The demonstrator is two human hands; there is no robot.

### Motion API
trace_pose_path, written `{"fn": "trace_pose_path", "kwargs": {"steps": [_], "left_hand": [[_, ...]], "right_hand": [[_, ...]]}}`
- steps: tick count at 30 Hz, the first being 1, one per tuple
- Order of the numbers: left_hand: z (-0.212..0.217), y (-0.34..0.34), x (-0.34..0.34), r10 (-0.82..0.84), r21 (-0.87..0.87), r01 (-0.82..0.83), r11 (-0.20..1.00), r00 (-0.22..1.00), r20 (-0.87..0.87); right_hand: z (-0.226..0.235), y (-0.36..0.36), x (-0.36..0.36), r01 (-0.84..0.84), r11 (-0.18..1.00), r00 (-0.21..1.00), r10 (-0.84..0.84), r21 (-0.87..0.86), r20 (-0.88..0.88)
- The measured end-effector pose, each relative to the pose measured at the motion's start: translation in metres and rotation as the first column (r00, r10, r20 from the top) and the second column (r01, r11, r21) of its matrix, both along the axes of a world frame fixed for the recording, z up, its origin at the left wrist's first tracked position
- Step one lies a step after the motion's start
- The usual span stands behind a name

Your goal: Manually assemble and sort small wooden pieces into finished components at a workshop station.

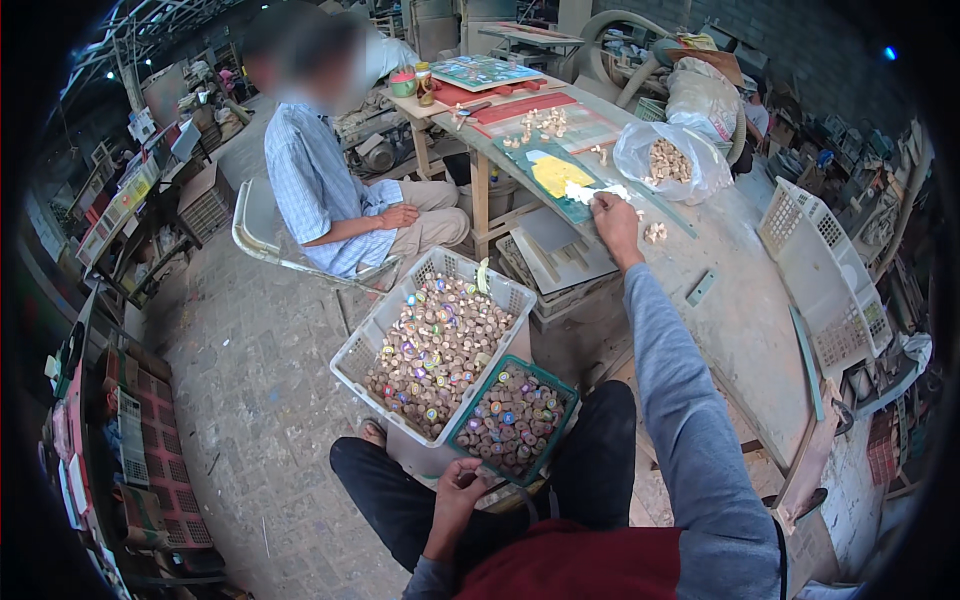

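My right hand reaches out over the table, fingers bent and pressed together at a heap of white scraps beside a yellow sheet. What it pinches is too small to make out. Low in front of me, my left hand is closed in a pinch near the corner of a green basket; its contents are hidden. That basket holds many small round brown wooden pieces, some with coloured tops. Against it stands a larger white crate, full of similar small wooden pieces.
Along the worktable are a clear plastic bag of wooden pieces, loose pale pieces and a small green bar. A white perforated crate stands at the right edge. Another person sits across on a chair.
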State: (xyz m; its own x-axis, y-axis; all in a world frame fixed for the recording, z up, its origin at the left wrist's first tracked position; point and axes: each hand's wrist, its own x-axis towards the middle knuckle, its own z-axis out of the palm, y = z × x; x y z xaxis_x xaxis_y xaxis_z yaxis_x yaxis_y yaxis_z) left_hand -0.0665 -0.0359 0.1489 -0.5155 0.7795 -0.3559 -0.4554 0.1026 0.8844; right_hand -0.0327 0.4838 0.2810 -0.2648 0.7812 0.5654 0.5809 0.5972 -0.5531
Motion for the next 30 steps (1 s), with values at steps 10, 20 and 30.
{"fn": "trace_pose_path", "kwargs": {"steps": [10,20,30], "left_hand": [[0.009,-0.002,-0.006,0.005,0.041,-0.002,0.999,0.999,-0.054],[0.072,0.011,-0.020,0.121,0.359,-0.187,0.914,0.972,0.200],[0.161,0.051,-0.026,-0.043,0.707,-0.131,0.695,0.974,0.222]], "right_hand": [[0.000,0.007,0.012,-0.109,0.982,0.933,0.048,-0.154,-0.356],[0.049,-0.108,0.049,-0.896,0.307,0.348,0.040,-0.320,-0.937],[0.070,-0.318,0.066,-0.963,0.190,0.260,0.491,-0.189,-0.831]]}}
